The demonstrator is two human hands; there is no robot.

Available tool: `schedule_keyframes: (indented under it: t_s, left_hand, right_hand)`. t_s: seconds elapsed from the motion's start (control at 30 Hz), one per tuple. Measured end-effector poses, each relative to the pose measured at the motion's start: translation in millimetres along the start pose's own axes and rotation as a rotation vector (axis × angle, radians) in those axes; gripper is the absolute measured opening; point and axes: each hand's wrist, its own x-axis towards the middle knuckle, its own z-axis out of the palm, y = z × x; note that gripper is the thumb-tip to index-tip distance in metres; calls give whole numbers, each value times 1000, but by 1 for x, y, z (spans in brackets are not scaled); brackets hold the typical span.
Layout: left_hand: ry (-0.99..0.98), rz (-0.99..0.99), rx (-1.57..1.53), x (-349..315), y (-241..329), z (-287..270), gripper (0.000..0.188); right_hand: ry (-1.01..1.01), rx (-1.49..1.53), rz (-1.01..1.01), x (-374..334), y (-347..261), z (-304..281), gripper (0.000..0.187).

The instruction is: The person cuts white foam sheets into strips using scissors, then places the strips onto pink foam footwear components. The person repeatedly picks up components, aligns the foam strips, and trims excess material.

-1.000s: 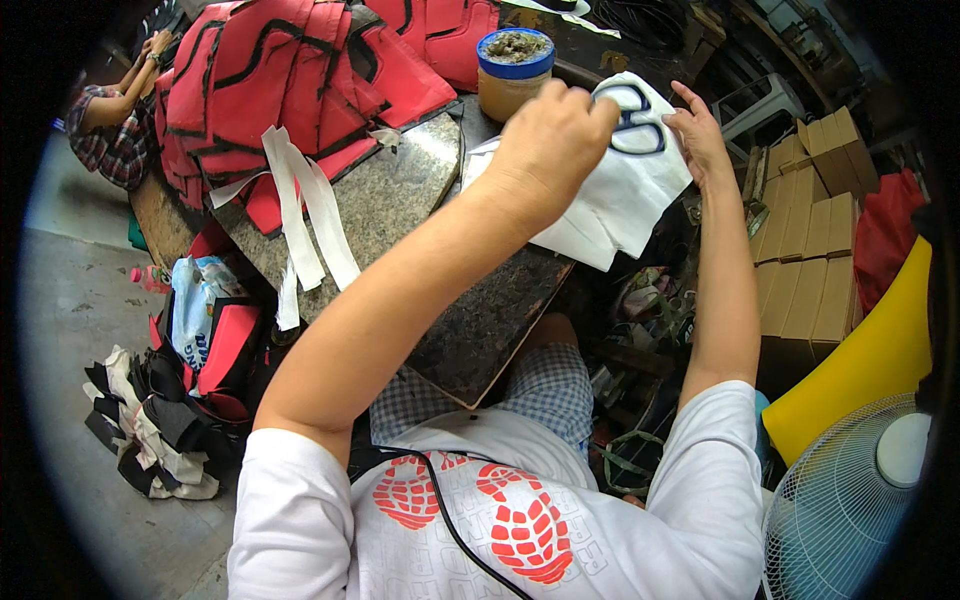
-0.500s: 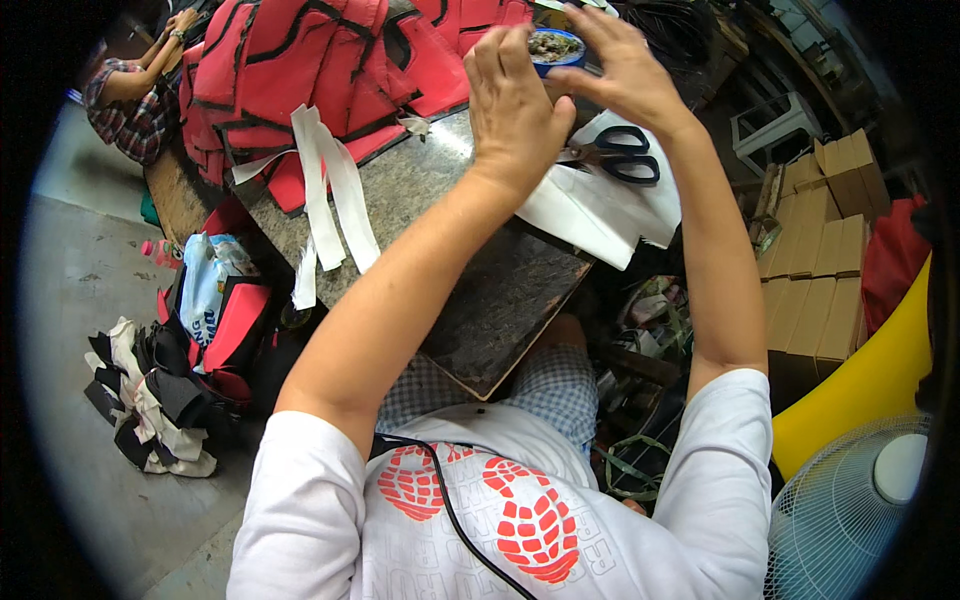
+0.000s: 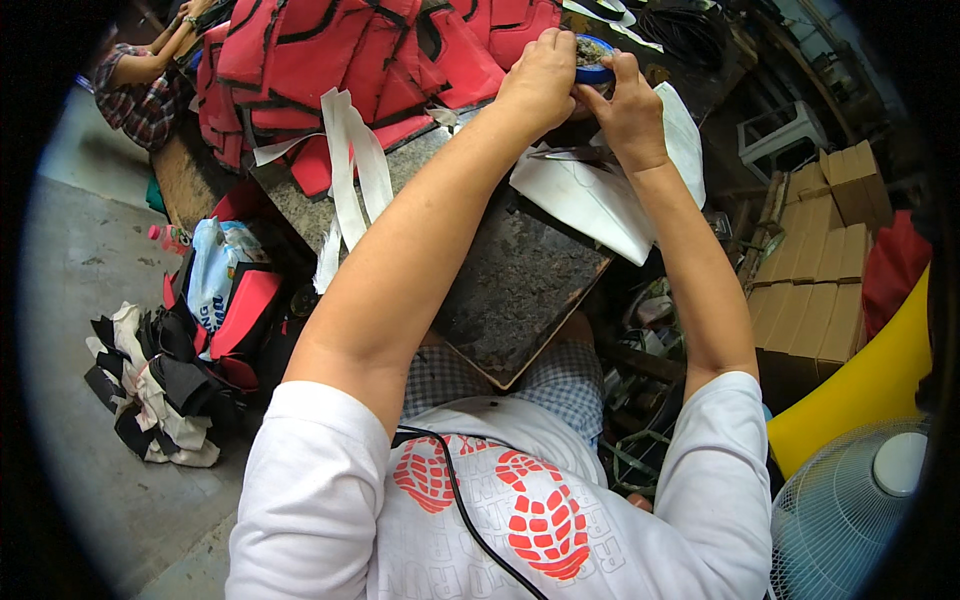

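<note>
At the far side of the table, a round tub with a blue rim point(image 3: 596, 74) and dark, grainy contents is between my two hands. My left hand point(image 3: 541, 84) grips its left side with the fingers bent, and my right hand point(image 3: 632, 118) has thumb and fingers closed on its right edge. Just below my right hand lies a white sheet point(image 3: 590, 203), with the blades of the scissors point(image 3: 575, 154) on it; their handles are hidden behind that hand. White strips point(image 3: 352, 165) lie left of my left forearm.
Red padded pieces with black edging point(image 3: 320, 55) are heaped at the far left. A dark board point(image 3: 525, 285) juts toward my lap. Cardboard boxes point(image 3: 815, 290) and a fan point(image 3: 850, 510) stand on the right. Scraps point(image 3: 150, 390) lie on the left floor, and another person point(image 3: 140, 95) sits beyond.
My hands have closed in on the tub; my right hand's spread fingers have bent onto its edge. The scissors' handles have gone out of sight behind my right hand. The whole view has shifted slightly.
</note>
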Motion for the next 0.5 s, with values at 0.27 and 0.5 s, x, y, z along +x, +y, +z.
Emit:
schedule_keyframes:
  t_s: [0.27,0.5]
  left_hand:
    - [11,-93,-90,5,-7,9,66]
    - [28,-100,-99,4,-11,15,90]
  right_hand:
    - [-391,-654,-402,57,-29,-47,43]
    - [-368,-712,-477,38,-38,-59,48]
